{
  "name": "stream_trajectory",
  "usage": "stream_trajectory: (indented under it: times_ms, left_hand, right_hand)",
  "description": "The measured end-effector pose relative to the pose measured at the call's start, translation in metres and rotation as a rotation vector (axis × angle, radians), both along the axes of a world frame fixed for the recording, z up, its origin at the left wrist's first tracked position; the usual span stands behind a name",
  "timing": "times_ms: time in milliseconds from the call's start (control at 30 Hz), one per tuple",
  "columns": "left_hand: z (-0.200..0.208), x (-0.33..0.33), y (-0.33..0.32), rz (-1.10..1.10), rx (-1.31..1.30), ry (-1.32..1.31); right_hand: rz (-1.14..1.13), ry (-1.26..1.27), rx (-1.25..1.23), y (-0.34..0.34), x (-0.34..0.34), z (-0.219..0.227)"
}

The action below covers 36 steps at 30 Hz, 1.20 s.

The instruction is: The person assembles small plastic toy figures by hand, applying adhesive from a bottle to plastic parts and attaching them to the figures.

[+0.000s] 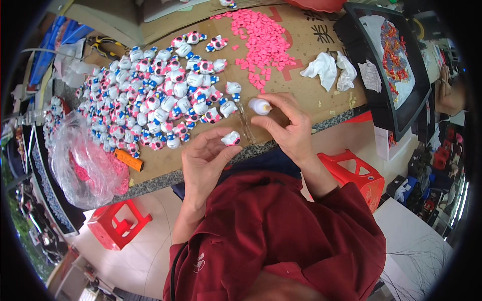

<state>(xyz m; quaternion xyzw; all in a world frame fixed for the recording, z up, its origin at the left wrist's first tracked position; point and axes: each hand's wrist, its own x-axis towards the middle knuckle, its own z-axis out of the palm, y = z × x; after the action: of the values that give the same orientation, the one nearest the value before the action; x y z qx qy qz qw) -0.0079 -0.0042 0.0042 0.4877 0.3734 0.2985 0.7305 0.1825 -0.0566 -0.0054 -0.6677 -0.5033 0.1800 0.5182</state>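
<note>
My left hand [201, 159] pinches a small white toy figure [231, 138] with a bit of pink on it, held above the table's front edge. To its right, my right hand [295, 131] has its thumb and fingers around a small whitish squeeze bottle [257, 106]; the bottle's yellowish tip points to the right. The two hands are apart, and bottle and figure do not touch. Left of them spreads a big heap of white, blue and pink toy figures [165, 103]. Beyond the bottle lies a pile of small pink pieces [261, 42].
Crumpled white tissues [321, 67] lie right of the pink pile. A black tray [351, 47] holds red and purple bits. At left are a clear plastic bag [80, 160] with pink pieces, an orange lighter [128, 160] and pliers [105, 47]. Red stools [118, 226] flank me.
</note>
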Motion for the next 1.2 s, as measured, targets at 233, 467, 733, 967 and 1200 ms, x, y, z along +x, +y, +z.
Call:
stream_trajectory:
  times_ms: [233, 467, 733, 967, 1200]
  left_hand:
    - [-0.005, 0.004, -0.003, -0.015, -0.044, -0.018]
    - [-0.004, 0.013, -0.006, 0.008, -0.032, -0.076]
    - [-0.008, 0.016, -0.013, -0.102, -0.17, -0.143]
    - [-0.008, 0.014, -0.012, -0.143, -0.138, -0.092]
    - [-0.01, 0.019, -0.018, -0.114, 0.07, -0.053]
  right_hand:
    - [-0.103, -0.213, 0.021, 0.007, 0.026, -0.004]
    - [-0.031, -0.293, 0.003, 0.008, 0.031, -0.002]
    - [0.169, -0.157, 0.14, -0.029, 0.004, 0.018]
    - [0.283, -0.222, 0.141, -0.031, 0.0, 0.014]
    - [0.211, -0.044, 0.038, -0.033, 0.0, 0.015]
